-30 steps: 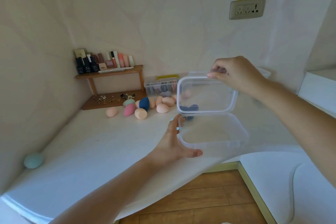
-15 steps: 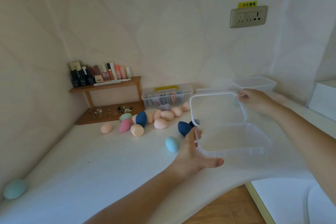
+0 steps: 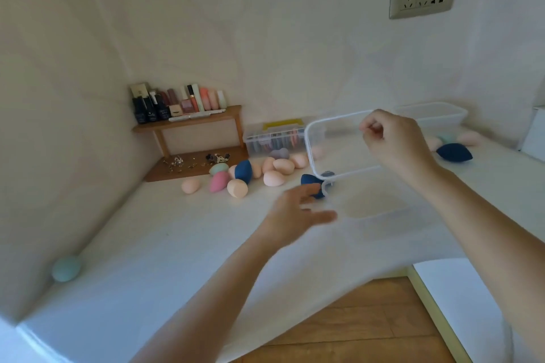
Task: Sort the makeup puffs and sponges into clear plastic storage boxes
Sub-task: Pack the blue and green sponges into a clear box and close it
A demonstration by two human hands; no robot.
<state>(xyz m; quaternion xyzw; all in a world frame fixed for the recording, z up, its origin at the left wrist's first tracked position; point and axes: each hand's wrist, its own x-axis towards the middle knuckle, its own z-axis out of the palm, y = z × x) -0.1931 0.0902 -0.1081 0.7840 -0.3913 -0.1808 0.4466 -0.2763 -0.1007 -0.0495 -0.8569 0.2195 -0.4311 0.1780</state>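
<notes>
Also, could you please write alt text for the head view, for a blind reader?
A person's right hand pinches the raised lid of a clear plastic box on a white counter, with the open left hand beside the box. Pastel and navy makeup sponges lie behind.

The left hand (image 3: 295,209), below and left of the clear box lid (image 3: 336,144), is bare; its outline is motion-blurred. The right hand (image 3: 395,141), at the right edge of that lid, is bare. Both forearms, below the lid, are uncovered along their full visible length.
</notes>
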